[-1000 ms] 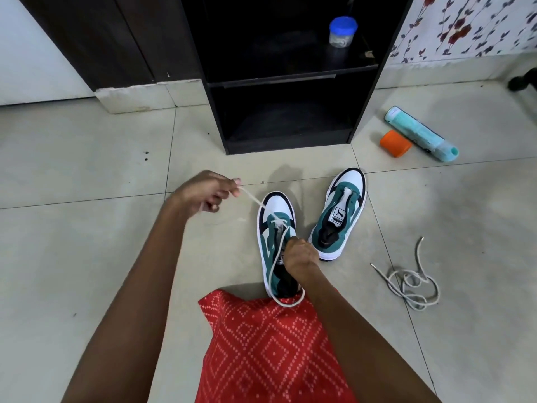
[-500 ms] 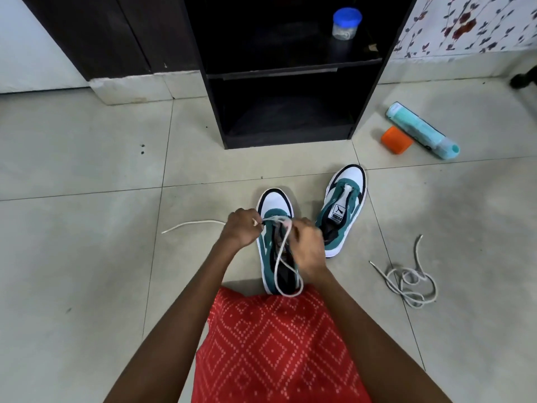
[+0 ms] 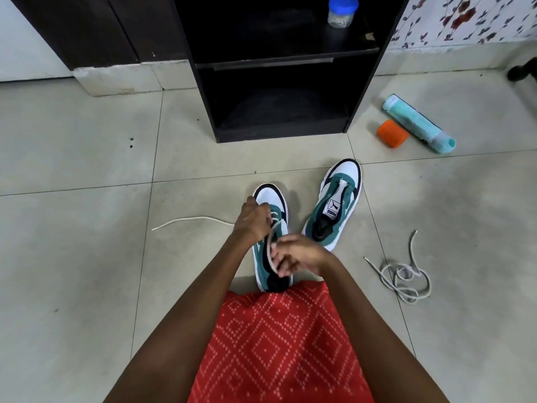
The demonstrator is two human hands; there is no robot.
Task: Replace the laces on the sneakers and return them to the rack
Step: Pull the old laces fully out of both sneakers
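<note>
Hands [image 3: 252,221] [image 3: 300,253] on lace [image 3: 197,218], rack [image 3: 279,133] edge ahead

Home, tiled floor [image 3: 72,271], shoe rack [image 3: 279,82], floral wallpaper [image 3: 465,18]

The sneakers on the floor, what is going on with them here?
A person is threading a white lace through the near sneaker. The left hand grips the lace at the front eyelets; the right hand pinches its loop. The second sneaker stands beside it, apparently unlaced. Another lace lies loose on the tiles, and the black rack holds neither sneaker.
</note>
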